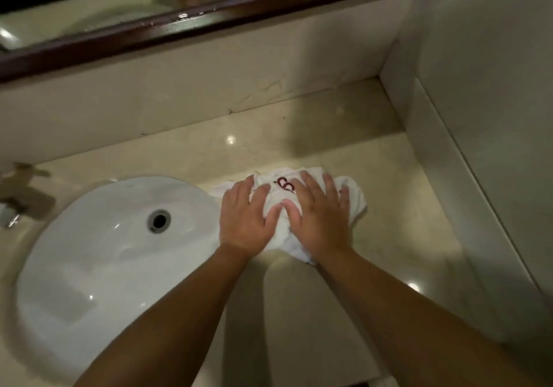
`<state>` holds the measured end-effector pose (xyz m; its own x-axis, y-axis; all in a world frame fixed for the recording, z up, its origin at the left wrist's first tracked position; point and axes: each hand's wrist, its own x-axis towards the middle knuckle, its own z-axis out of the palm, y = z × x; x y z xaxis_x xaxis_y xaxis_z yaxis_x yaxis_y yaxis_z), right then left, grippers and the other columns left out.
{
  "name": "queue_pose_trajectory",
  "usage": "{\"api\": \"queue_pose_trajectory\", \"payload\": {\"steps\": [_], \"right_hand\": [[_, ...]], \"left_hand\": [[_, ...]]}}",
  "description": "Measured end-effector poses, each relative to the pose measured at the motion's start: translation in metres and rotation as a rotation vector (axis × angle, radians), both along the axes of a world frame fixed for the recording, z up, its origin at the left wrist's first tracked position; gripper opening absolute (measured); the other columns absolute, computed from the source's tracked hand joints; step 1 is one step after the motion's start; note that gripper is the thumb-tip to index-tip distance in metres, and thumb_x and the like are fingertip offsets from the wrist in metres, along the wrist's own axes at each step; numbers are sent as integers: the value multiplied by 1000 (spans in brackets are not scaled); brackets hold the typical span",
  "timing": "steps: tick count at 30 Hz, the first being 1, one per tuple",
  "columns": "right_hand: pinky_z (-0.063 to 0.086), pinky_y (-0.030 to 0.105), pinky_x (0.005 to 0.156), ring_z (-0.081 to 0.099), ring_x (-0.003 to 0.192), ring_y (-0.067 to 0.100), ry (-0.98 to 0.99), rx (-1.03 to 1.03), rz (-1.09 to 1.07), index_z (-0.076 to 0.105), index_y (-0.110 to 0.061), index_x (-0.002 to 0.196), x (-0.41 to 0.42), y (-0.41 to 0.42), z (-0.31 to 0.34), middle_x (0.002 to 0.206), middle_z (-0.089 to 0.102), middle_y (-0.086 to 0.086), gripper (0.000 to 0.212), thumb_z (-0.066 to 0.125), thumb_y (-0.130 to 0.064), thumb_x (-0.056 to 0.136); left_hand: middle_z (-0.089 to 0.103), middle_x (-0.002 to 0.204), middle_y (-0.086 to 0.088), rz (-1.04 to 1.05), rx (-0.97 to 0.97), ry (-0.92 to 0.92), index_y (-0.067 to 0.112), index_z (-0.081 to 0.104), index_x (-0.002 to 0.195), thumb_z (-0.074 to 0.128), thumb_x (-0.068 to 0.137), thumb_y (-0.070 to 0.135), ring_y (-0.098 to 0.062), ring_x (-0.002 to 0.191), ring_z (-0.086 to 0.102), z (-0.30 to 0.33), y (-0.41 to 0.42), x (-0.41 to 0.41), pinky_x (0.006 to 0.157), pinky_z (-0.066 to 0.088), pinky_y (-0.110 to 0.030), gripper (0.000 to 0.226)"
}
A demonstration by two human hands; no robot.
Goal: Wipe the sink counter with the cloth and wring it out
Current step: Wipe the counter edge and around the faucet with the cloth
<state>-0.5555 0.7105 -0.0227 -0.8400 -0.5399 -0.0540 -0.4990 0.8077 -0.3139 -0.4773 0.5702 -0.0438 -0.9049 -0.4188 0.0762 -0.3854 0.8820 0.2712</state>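
A crumpled white cloth [281, 199] with a dark red mark lies on the beige stone counter [374, 195], just right of the white sink basin [98, 255]. My left hand [244, 222] presses flat on the cloth's left part, fingers straight. Beside it, my right hand [320, 216] presses flat on the cloth's right part, fingers spread. Much of the cloth is hidden under both palms.
The basin's drain [158, 220] sits near its far rim. A metal tap [12, 207] shows at the far left. A stone backsplash and a dark-framed mirror [209, 15] stand behind; a side wall [478, 117] bounds the counter on the right.
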Motion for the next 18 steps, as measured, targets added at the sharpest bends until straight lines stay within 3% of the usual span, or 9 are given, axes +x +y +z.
{"api": "queue_pose_trajectory", "payload": {"steps": [5, 9, 11, 14, 18], "right_hand": [[6, 57, 117, 8, 150, 30, -120, 117, 112, 32, -37, 149, -83, -76, 12, 162, 22, -12, 51, 32, -55, 101], [-2, 54, 119, -4, 151, 24, -176, 171, 208, 18, -39, 153, -137, -112, 10, 163, 9, -18, 55, 23, -57, 102], [-2, 50, 120, -2, 151, 22, -139, 171, 291, 17, -39, 154, -161, -111, 4, 163, 10, -18, 56, 22, -58, 101], [4, 45, 121, 12, 150, 24, -26, 63, 386, 31, -36, 151, -183, -85, -6, 162, 24, -7, 62, 24, -63, 96], [20, 53, 116, 37, 138, 36, 98, -3, 296, 53, -31, 140, -216, -45, -11, 149, 47, 6, 71, 22, -65, 86]], "left_hand": [[49, 141, -13, 208, -34, -26, 20, 52, 133, 38, 97, 55, -32, 129, 42, 2, -48, -70, 109, 31, -46, 52], [44, 144, -16, 272, -27, -36, 19, 49, 136, 28, 94, 57, -35, 131, 37, 1, -76, -112, 110, 28, -46, 61], [43, 145, -16, 313, -8, -30, 18, 49, 136, 25, 89, 58, -36, 131, 35, 4, -76, -126, 110, 28, -47, 66], [37, 149, -12, 327, 15, -47, 22, 46, 138, 26, 87, 61, -34, 135, 30, 6, -64, -138, 111, 23, -46, 67], [34, 152, -9, 263, 48, -30, 26, 45, 139, 30, 89, 66, -33, 138, 27, 8, -32, -171, 113, 20, -46, 66]]}}
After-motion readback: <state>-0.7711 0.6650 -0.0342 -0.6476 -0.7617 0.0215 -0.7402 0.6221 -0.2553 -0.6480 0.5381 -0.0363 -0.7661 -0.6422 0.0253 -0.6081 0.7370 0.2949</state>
